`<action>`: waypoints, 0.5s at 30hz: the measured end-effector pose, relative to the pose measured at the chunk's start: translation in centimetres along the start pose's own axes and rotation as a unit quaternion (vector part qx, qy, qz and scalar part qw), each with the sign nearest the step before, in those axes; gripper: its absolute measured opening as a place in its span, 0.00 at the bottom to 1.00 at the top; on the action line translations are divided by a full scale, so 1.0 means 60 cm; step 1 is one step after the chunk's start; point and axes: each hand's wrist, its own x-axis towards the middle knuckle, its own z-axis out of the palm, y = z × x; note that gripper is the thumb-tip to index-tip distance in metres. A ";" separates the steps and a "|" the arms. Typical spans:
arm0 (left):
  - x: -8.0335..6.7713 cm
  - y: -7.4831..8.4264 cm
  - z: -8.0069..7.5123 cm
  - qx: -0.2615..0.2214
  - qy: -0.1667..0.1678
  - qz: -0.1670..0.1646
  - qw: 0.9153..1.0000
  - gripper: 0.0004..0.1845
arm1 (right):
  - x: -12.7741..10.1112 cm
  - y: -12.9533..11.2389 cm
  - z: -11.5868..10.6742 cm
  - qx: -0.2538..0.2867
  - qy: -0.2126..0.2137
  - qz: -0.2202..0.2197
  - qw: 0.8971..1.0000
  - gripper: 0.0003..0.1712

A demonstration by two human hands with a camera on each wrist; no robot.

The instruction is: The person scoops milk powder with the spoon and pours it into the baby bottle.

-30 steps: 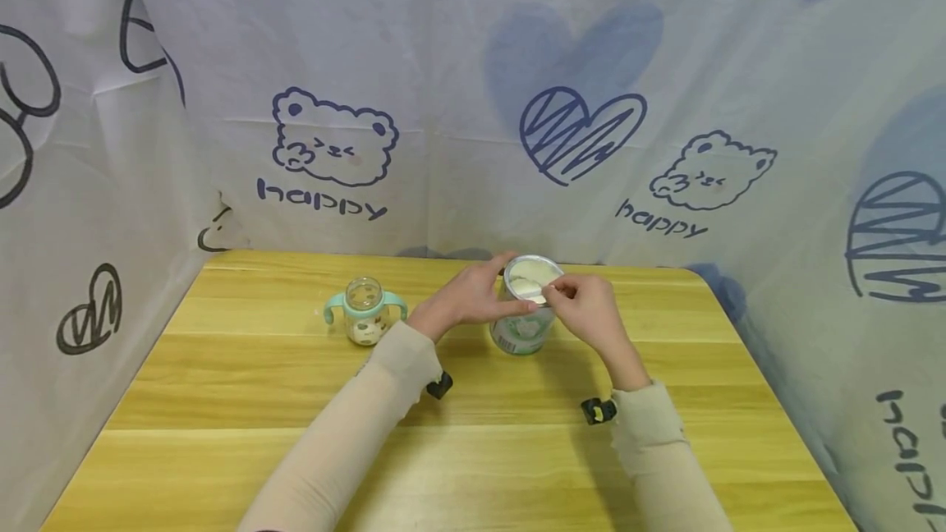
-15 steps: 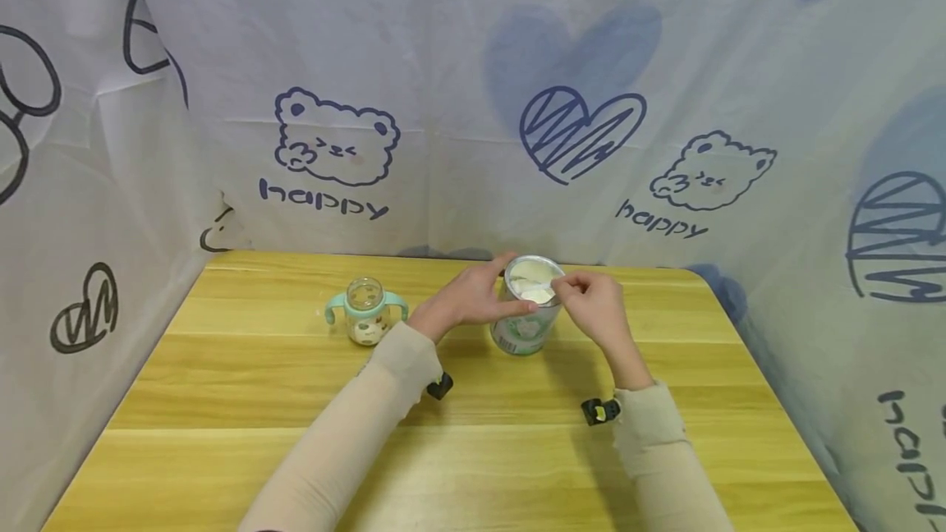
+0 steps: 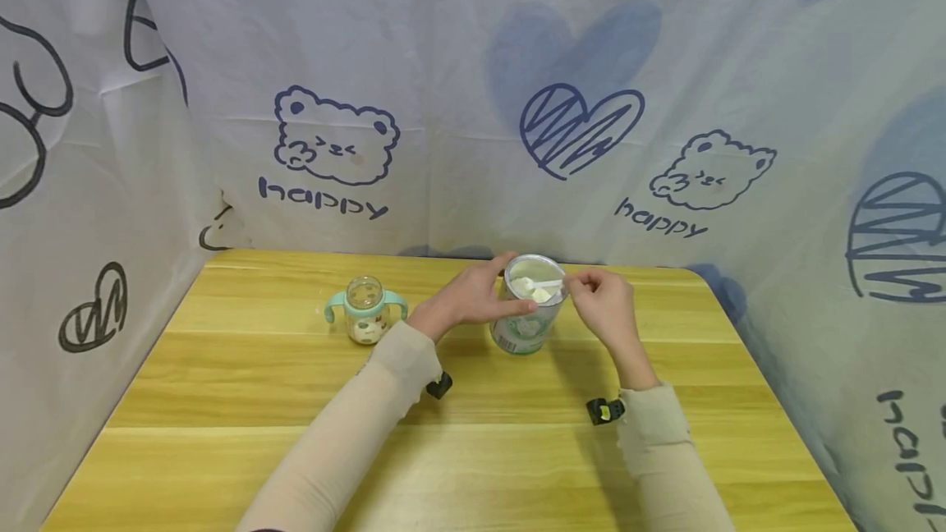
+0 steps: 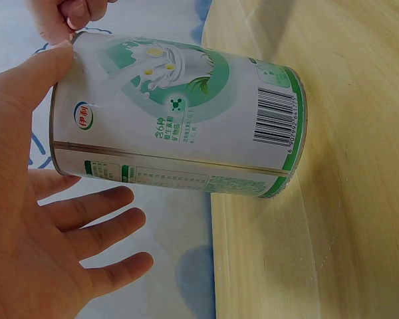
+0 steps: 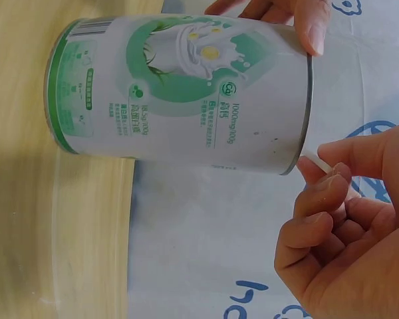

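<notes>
An open green-and-white milk powder can point(image 3: 526, 320) point(image 4: 179, 119) point(image 5: 179, 93) stands at the back middle of the wooden table point(image 3: 473, 450). My left hand point(image 3: 473, 295) point(image 4: 46, 219) holds the can from its left, thumb on the front wall, fingers reaching round the far side. My right hand point(image 3: 602, 302) point(image 5: 346, 226) is just right of the rim and pinches the thin handle of a white scoop point(image 3: 545, 287) point(image 5: 316, 163). The scoop's bowl lies over the can's mouth with powder in it. A small baby bottle point(image 3: 365, 310) with teal handles stands left of the can, open, with some powder at its bottom.
A white cloth backdrop point(image 3: 473, 105) printed with bears and hearts closes in the table at the back and on both sides. The table's rounded back right corner point(image 3: 698, 273) is close to my right hand. Black wrist mounts point(image 3: 439, 386) sit on both sleeves.
My right hand has drawn a little to the right, bringing the scoop up across the can's rim. The left hand and the can have stayed put.
</notes>
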 end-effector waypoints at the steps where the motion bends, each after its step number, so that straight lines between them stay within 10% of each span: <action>1: 0.000 -0.001 0.000 0.001 0.000 0.000 1.000 0.56 | 0.001 0.002 0.001 -0.001 0.002 -0.002 1.000 0.14; 15: 0.000 -0.001 0.000 0.006 0.002 -0.004 1.000 0.57 | 0.001 0.012 0.002 -0.022 0.045 -0.029 0.998 0.14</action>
